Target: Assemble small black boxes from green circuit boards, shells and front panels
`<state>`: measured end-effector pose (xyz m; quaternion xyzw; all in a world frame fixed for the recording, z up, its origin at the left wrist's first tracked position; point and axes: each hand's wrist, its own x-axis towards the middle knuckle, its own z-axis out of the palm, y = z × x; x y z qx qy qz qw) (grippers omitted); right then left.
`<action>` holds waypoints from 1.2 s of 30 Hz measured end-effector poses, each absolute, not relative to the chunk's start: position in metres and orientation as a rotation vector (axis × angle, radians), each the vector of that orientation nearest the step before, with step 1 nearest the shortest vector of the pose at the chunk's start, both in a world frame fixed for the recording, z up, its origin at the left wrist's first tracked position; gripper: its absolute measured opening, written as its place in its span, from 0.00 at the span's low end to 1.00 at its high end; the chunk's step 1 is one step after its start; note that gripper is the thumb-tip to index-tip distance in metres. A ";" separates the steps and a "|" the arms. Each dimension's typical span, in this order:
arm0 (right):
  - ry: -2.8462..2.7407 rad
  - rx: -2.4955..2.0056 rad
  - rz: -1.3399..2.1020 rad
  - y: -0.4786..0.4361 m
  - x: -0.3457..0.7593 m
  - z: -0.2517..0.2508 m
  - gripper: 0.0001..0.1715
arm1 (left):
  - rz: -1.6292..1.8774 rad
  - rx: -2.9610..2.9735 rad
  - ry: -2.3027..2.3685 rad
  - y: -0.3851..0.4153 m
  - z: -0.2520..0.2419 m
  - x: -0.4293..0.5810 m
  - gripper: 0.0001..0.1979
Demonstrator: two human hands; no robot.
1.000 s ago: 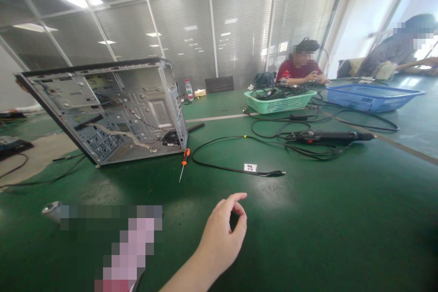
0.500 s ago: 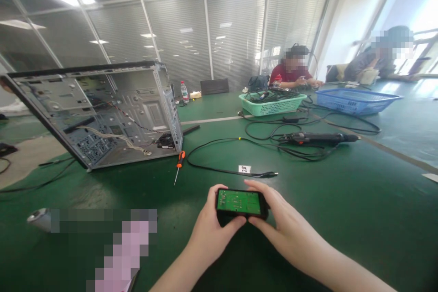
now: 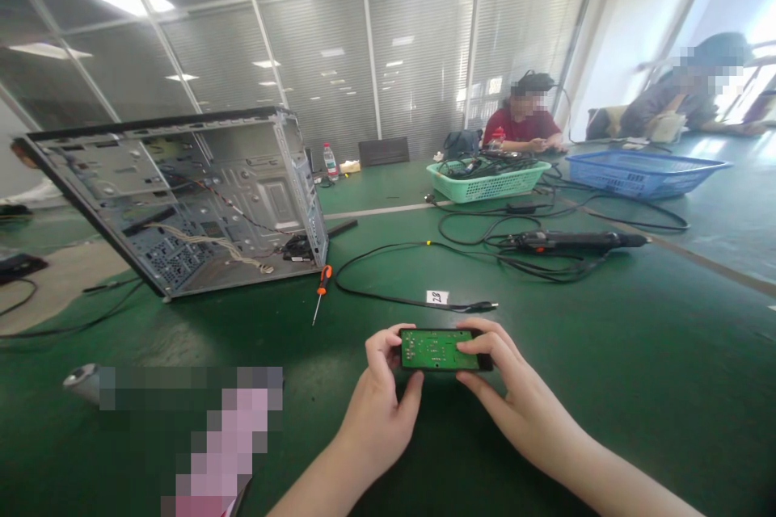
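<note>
Clerk: First entry?

Checker: One green rectangular circuit board (image 3: 432,349), seated in a shallow black casing (image 3: 484,362). Location: between the two hands, above the near part of the green tabletop (image 3: 606,363); whether the underside touches it, I cannot tell.

Clerk: Condition of the left hand (image 3: 383,400)?

Checker: Curled, gripping the casing's left end; fingers at the far corner, thumb by the near edge.

Clerk: And the right hand (image 3: 518,384)?

Checker: Closed about the right end, fingers lying over the board's face, thumb along the near edge.

Clerk: Items nearby?

Checker: One thin black cable (image 3: 388,296), looped, with a white tag (image 3: 437,297) marked 28; its plug (image 3: 482,307) lies just beyond the board. One orange-and-black-handled screwdriver (image 3: 324,280), flat, tip towards the person, just beside the open grey metal computer case (image 3: 282,202) standing at left.

Clerk: Further back?

Checker: One black cylindrical power tool (image 3: 575,241), lying on its side among cables. One light-green plastic basket (image 3: 494,187), holding black cables. One blue plastic basket (image 3: 643,184), to its right. One person in a red top (image 3: 521,129), seated behind the green one.
</note>
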<state>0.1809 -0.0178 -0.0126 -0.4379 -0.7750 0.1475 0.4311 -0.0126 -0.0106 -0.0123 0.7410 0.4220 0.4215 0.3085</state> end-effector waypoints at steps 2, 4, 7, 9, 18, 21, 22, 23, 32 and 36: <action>-1.882 -1.084 0.416 -0.016 0.181 -0.016 0.08 | 1.077 2.022 1.146 -0.010 -0.014 -0.014 0.14; -1.836 -1.070 0.470 -0.016 0.181 -0.018 0.08 | 1.029 2.077 1.192 -0.010 -0.013 -0.016 0.12; -1.771 -1.073 0.544 -0.016 0.181 -0.016 0.08 | 0.981 2.085 1.254 -0.012 -0.008 -0.017 0.10; -1.696 -1.112 0.657 -0.016 0.181 -0.011 0.10 | 0.938 2.028 1.291 -0.013 -0.004 -0.017 0.12; -0.961 -1.224 1.731 -0.019 0.180 0.005 0.20 | 0.714 1.722 1.294 -0.008 0.000 -0.017 0.21; -0.648 -1.113 2.009 -0.019 0.178 0.009 0.16 | 0.774 1.676 1.414 -0.006 0.001 -0.018 0.25; -0.581 -1.085 2.078 -0.019 0.178 0.010 0.17 | 0.779 1.663 1.441 -0.005 0.002 -0.018 0.26; -0.528 -1.065 2.127 -0.019 0.178 0.012 0.18 | 0.778 1.644 1.456 -0.005 0.003 -0.018 0.27; -0.627 -0.907 2.185 -0.022 0.180 0.010 0.20 | 0.793 1.450 1.479 0.005 0.000 -0.022 0.32; -0.606 -0.934 2.139 -0.022 0.179 0.009 0.24 | 0.837 1.336 1.452 0.007 -0.002 -0.021 0.32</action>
